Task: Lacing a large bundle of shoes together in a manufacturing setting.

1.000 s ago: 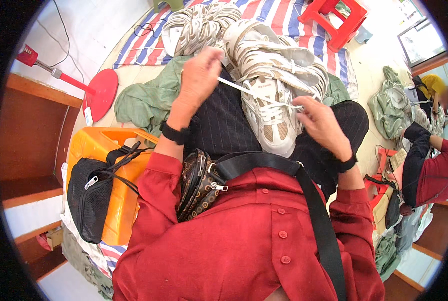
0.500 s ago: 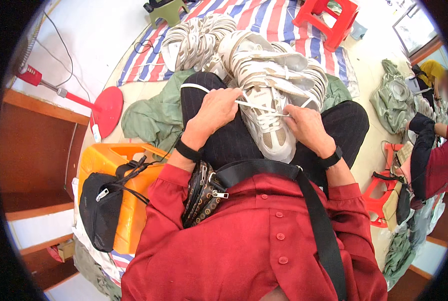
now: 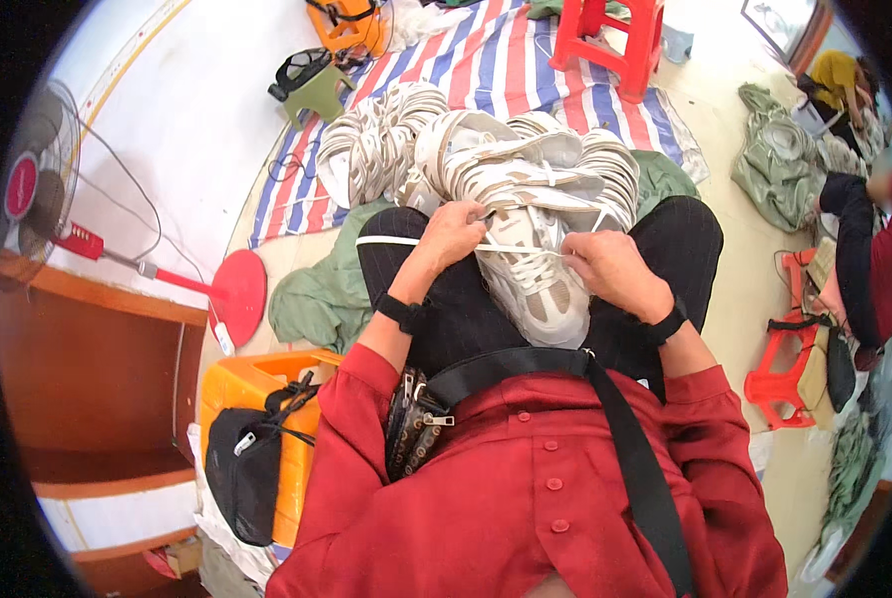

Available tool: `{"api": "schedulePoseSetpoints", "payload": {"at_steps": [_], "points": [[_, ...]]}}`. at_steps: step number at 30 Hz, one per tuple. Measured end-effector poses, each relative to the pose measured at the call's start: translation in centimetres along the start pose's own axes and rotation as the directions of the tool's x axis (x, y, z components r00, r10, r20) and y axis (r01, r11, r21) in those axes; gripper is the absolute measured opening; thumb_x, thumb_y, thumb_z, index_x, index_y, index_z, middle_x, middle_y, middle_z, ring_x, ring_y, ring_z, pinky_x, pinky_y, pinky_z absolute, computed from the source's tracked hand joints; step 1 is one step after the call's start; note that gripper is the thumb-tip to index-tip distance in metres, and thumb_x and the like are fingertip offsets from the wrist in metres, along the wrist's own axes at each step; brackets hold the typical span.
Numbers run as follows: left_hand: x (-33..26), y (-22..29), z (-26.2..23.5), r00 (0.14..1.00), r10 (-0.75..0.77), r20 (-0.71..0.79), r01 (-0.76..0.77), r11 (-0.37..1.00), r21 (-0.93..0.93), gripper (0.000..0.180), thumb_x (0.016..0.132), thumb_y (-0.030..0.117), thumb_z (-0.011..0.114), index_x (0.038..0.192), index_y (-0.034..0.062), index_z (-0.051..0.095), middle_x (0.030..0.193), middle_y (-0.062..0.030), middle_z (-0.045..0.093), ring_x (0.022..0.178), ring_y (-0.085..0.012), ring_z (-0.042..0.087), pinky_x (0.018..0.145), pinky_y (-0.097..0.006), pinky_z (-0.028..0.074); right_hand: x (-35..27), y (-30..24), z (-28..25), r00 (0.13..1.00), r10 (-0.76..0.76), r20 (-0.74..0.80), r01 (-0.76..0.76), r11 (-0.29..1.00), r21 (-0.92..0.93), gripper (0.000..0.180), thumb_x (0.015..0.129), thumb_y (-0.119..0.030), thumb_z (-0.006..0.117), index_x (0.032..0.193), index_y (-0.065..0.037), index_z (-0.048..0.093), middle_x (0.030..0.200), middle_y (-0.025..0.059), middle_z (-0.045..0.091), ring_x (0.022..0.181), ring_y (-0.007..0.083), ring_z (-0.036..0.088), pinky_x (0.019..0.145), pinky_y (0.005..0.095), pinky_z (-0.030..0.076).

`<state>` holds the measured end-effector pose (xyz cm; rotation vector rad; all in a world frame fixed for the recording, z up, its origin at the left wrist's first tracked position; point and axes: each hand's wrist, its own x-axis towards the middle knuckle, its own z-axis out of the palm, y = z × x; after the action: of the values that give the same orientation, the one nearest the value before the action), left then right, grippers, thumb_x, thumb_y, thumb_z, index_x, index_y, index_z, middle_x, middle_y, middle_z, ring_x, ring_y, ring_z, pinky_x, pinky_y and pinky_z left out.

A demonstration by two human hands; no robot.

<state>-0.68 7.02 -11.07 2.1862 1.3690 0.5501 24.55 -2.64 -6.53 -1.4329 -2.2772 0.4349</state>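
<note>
A white and beige sneaker [image 3: 540, 289] lies sole-down on my lap, toe toward me. My left hand [image 3: 453, 235] pinches a white shoelace [image 3: 398, 241] that stretches left across my dark trouser leg. My right hand [image 3: 610, 269] grips the other part of the lace at the shoe's right side. Both wrists wear black bands. More white and beige sneakers [image 3: 496, 164] are piled just beyond my knees.
A striped red, white and blue mat [image 3: 526, 70] lies under the shoe pile, with a red stool [image 3: 620, 40] on it. An orange box [image 3: 241, 394] with a black bag [image 3: 241, 468] sits at my left. A standing fan's red base [image 3: 238, 294] is nearby. Another person [image 3: 865, 249] sits at right.
Both hands have drawn closer together over the shoe and the lace is now pulled taut to the left. The view has shifted a little.
</note>
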Motion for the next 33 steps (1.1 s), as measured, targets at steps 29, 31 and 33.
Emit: {"api": "schedulePoseSetpoints", "payload": {"at_steps": [29,31,33], "points": [[-6.5,2.2,-2.2,0.986,-0.022,0.165,-0.007,0.985,0.175,0.036,0.073,0.012,0.063,0.108,0.0053,0.059,0.079,-0.0145,0.063,0.074,-0.0321,0.062,0.07,-0.039,0.048,-7.6,4.2,-7.6,0.699,0.016,-0.715,-0.146,0.982,-0.121,0.013,0.081,-0.008,0.057,0.094,-0.005,0.06,0.087,0.0144,0.058,0.081,0.0353,0.059,0.07,0.0434,0.048],[-6.4,1.5,-2.0,0.982,-0.019,0.186,-0.021,0.977,0.211,0.034,0.073,0.012,0.063,0.107,0.0052,0.059,0.077,-0.0147,0.063,0.075,-0.0332,0.062,0.07,-0.04,0.048,-10.3,3.4,-7.8,0.805,0.061,-0.59,-0.123,0.99,-0.067,0.013,0.081,-0.008,0.058,0.093,-0.005,0.06,0.087,0.0136,0.059,0.081,0.0343,0.06,0.07,0.0425,0.048],[-5.9,0.6,-1.9,0.988,-0.036,0.15,0.007,0.982,0.19,0.033,0.074,0.012,0.062,0.106,0.0054,0.06,0.075,-0.0146,0.062,0.074,-0.0326,0.062,0.07,-0.039,0.048,-13.2,2.6,-7.2,0.939,0.087,-0.334,-0.067,0.995,0.072,0.013,0.079,-0.009,0.061,0.092,-0.007,0.06,0.084,0.012,0.061,0.079,0.0324,0.061,0.068,0.041,0.049]]}}
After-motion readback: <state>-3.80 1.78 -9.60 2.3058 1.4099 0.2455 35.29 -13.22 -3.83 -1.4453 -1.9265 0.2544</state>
